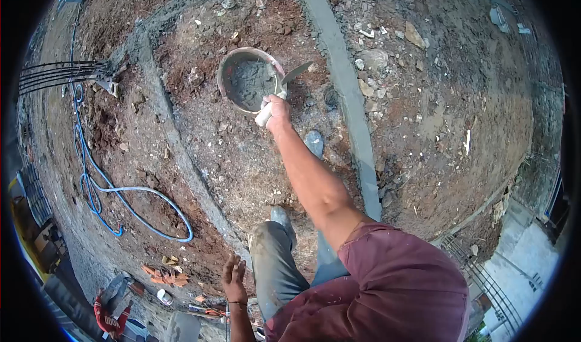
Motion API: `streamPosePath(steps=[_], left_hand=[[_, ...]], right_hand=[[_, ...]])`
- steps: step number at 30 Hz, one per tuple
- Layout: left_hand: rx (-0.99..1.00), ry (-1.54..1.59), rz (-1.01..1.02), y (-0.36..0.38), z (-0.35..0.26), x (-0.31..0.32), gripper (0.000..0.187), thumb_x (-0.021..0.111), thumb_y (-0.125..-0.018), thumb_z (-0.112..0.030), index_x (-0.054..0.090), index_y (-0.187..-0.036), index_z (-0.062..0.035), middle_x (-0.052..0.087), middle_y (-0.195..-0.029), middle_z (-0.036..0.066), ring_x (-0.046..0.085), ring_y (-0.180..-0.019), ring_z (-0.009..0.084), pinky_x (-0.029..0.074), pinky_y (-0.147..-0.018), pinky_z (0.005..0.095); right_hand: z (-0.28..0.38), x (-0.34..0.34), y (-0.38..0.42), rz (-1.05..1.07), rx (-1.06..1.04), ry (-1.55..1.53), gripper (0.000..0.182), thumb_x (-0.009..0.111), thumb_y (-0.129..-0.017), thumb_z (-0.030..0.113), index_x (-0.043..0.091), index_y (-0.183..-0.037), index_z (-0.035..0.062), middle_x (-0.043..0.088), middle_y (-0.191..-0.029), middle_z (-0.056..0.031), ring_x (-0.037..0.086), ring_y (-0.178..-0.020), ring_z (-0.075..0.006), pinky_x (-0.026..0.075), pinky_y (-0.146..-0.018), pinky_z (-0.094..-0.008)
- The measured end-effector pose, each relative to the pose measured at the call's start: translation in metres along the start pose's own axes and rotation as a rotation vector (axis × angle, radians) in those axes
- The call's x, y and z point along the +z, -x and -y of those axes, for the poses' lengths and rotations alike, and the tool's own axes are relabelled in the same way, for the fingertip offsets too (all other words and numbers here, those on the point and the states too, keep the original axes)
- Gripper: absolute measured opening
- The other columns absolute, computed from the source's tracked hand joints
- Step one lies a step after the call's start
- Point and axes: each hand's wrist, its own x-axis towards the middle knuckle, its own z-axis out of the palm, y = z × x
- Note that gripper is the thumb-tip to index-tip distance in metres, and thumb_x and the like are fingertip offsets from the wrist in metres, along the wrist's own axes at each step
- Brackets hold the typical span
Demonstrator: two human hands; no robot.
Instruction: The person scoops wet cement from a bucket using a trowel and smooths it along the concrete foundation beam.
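My right hand (pixel 278 113) is wrapped round the pale handle of a trowel (pixel 297 71), beside the near right rim of a round bucket (pixel 221 79). The trowel's metal blade points up and to the right, just outside the rim. Grey wet mortar (pixel 247 81) lies inside the bucket, which stands on the soil. Low by my left leg, my left hand (pixel 235 280) hangs with its fingers apart and holds nothing.
A grey mortar strip (pixel 348 94) runs along the ground right of the bucket; another concrete strip (pixel 166 121) lies left. Farther left are a coiled blue hose (pixel 148 189) and protruding steel bars (pixel 60 76). Stones (pixel 414 35) litter the soil. A person in red (pixel 111 318) is at lower left.
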Motion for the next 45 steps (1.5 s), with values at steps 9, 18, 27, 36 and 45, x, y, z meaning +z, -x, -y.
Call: streamPosePath(steps=[9, 18, 27, 36, 45], left_hand=[[0.221, 0.204, 0.231, -0.231, -0.170, 0.200, 0.047, 0.055, -0.105, -0.020, 0.046, -0.143, 0.0047, 0.054, -0.142, 0.023, 0.056, -0.130, 0.0306, 0.045, -0.110, 0.0400], [-0.141, 0.449, 0.164, -0.414, -0.154, 0.340, 0.103, 0.078, -0.089, -0.042, 0.012, -0.159, -0.0063, 0.032, -0.160, 0.015, 0.037, -0.145, 0.0331, 0.031, -0.114, 0.0562], [0.087, 0.147, -0.340, -0.468, -0.142, 0.376, 0.086, 0.076, -0.088, -0.013, 0.023, -0.154, 0.0014, 0.048, -0.144, 0.025, 0.053, -0.127, 0.0286, 0.040, -0.108, 0.0349], [0.416, -0.243, -0.285, -0.474, -0.120, 0.375, 0.067, 0.069, -0.077, 0.006, 0.046, -0.140, 0.0033, 0.064, -0.125, 0.022, 0.064, -0.114, 0.0329, 0.049, -0.099, 0.0383], [0.460, -0.229, -0.235, -0.487, -0.098, 0.364, 0.071, 0.076, -0.080, 0.000, 0.043, -0.143, 0.0054, 0.066, -0.122, 0.022, 0.067, -0.110, 0.0310, 0.051, -0.097, 0.0371]], right_hand=[[0.031, -0.048, -0.030, -0.004, -0.211, 0.518, 0.023, 0.070, -0.077, 0.001, 0.068, -0.099, 0.0001, 0.068, -0.088, -0.0051, 0.063, -0.075, -0.0152, 0.053, -0.072, -0.0331], [0.195, -0.023, -0.057, -0.289, -0.712, 1.838, 0.032, 0.068, -0.095, 0.026, 0.064, -0.110, -0.0021, 0.071, -0.089, -0.0238, 0.068, -0.078, -0.0363, 0.051, -0.075, -0.0435], [0.137, 0.142, -0.091, 0.563, -0.349, 2.824, 0.027, 0.052, -0.093, 0.011, 0.062, -0.114, -0.0033, 0.070, -0.094, -0.0280, 0.067, -0.094, -0.0467, 0.051, -0.087, -0.0545], [0.093, 0.217, -0.130, 0.951, -0.579, 3.040, 0.018, 0.059, -0.087, 0.007, 0.074, -0.091, -0.0020, 0.072, -0.090, -0.0263, 0.070, -0.095, -0.0413, 0.057, -0.082, -0.0428], [0.015, 0.084, -0.112, 1.178, -0.866, 2.948, 0.025, 0.067, -0.079, 0.012, 0.074, -0.099, 0.0014, 0.070, -0.083, -0.0135, 0.070, -0.075, -0.0301, 0.054, -0.058, -0.0426]])
